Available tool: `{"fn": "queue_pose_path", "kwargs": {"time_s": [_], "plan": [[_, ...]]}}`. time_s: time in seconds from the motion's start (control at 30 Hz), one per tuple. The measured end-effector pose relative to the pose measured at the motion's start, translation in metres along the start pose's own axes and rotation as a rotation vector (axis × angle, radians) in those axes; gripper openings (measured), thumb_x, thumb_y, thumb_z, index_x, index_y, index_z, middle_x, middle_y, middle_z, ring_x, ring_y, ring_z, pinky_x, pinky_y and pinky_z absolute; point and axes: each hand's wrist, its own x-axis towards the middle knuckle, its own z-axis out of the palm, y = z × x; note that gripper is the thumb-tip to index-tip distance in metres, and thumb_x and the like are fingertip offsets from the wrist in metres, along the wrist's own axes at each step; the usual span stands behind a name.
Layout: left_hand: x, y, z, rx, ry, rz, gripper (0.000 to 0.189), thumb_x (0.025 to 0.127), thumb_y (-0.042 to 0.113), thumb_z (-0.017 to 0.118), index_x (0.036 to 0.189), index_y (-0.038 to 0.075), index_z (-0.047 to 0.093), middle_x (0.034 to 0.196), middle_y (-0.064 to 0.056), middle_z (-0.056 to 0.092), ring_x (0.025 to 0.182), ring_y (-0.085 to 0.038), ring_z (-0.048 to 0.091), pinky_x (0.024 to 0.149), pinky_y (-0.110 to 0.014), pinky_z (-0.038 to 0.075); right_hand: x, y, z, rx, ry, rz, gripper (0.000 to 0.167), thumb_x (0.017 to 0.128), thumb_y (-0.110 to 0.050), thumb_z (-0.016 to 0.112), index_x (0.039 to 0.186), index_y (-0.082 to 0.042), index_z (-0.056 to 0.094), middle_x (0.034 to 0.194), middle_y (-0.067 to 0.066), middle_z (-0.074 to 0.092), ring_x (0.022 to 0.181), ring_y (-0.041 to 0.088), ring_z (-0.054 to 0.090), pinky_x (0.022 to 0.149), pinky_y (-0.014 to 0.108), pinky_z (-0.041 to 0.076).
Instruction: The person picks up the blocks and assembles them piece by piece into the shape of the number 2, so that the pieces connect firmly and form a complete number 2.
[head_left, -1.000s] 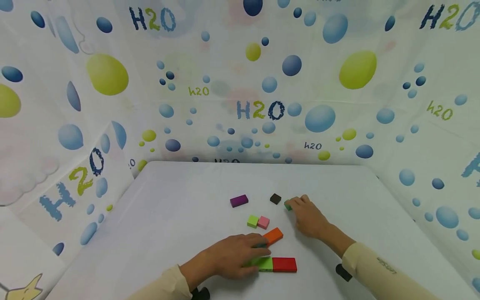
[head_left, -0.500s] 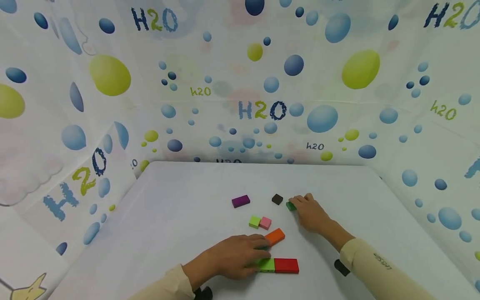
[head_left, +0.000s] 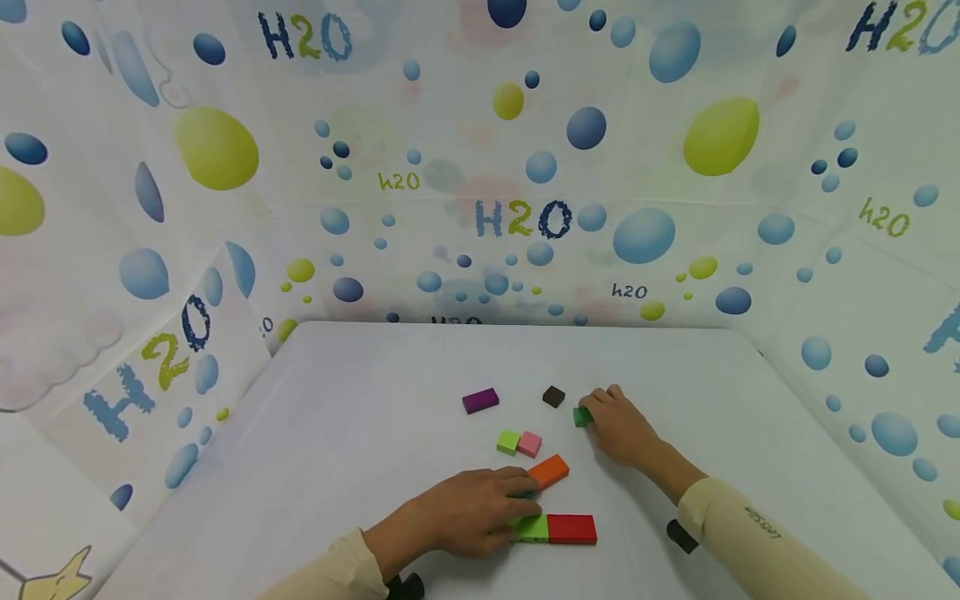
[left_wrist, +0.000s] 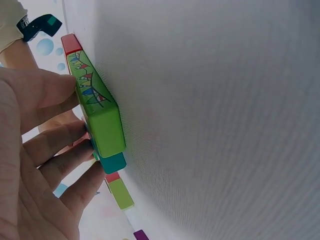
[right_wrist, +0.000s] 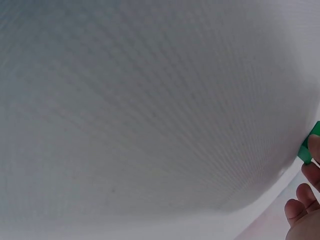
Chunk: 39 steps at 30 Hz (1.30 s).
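Note:
My left hand [head_left: 465, 510] lies over a light green block [head_left: 532, 528], thumb on its near side and fingers across its far side. The left wrist view shows bunting printed on this light green block [left_wrist: 92, 92] and a teal block [left_wrist: 114, 164] behind it, touched by the fingers. A red block [head_left: 572, 529] adjoins the light green one end to end. An orange block [head_left: 550, 472] sits just beyond the left fingertips. Farther right, my right hand [head_left: 622, 427] pinches a small dark green block [head_left: 581, 417], also seen at the edge of the right wrist view.
A purple block [head_left: 480, 401] and a dark brown cube [head_left: 553, 397] lie farther back on the white table [head_left: 360, 375]. A small lime cube [head_left: 507, 442] and a pink cube [head_left: 529, 444] sit side by side midway. A patterned backdrop [head_left: 420, 117] rises behind.
The dark green block has shifted slightly nearer and turned a little in my right fingers. My left hand and the other blocks keep their places; the head view has moved a little.

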Motion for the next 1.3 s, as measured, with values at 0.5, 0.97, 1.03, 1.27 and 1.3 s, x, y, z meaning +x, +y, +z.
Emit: {"fn": "queue_pose_path", "kwargs": {"time_s": [0.5,0.97,1.03,1.27,1.3], "plan": [[0.001,0.000,0.001,0.005,0.002,-0.004,0.037,0.100,0.026,0.060,0.136,0.026,0.063,0.149,0.005,0.052,0.139,-0.013,0.046,0.112,-0.033,0.044,-0.003,0.000,-0.002,0.024,0.017,-0.004,0.029,0.089,-0.003,0.073,0.116,0.000,0.065,0.108,0.010,0.065,0.098,0.025,0.052,0.090,0.039,0.054],[0.000,0.000,0.002,-0.004,-0.003,-0.016,0.037,0.099,0.026,0.062,0.137,0.026,0.063,0.149,0.004,0.052,0.139,-0.013,0.046,0.111,-0.034,0.045,-0.010,-0.013,-0.002,0.048,-0.010,-0.046,0.035,0.086,-0.011,0.079,0.119,-0.003,0.067,0.111,0.008,0.066,0.101,0.022,0.051,0.091,0.036,0.054],[0.000,0.000,0.002,0.002,0.003,-0.014,0.037,0.099,0.026,0.062,0.136,0.026,0.063,0.149,0.004,0.052,0.138,-0.013,0.047,0.111,-0.034,0.045,-0.011,-0.014,-0.002,0.053,-0.010,-0.047,0.036,0.086,-0.013,0.079,0.119,-0.004,0.068,0.111,0.007,0.066,0.101,0.021,0.051,0.091,0.035,0.053],[0.000,0.000,0.002,0.017,-0.003,-0.018,0.038,0.099,0.026,0.061,0.137,0.025,0.062,0.150,0.004,0.051,0.140,-0.014,0.046,0.111,-0.035,0.044,-0.015,-0.016,-0.001,0.062,0.002,-0.048,0.037,0.086,-0.016,0.080,0.120,-0.005,0.068,0.111,0.006,0.066,0.101,0.020,0.051,0.089,0.034,0.054],[0.000,0.000,0.002,0.018,-0.004,-0.020,0.038,0.099,0.026,0.062,0.137,0.025,0.062,0.150,0.004,0.051,0.140,-0.014,0.046,0.111,-0.035,0.044,-0.016,-0.016,-0.002,0.066,0.000,-0.049,0.037,0.087,-0.016,0.080,0.120,-0.005,0.068,0.111,0.006,0.066,0.102,0.020,0.051,0.089,0.034,0.054]]}}
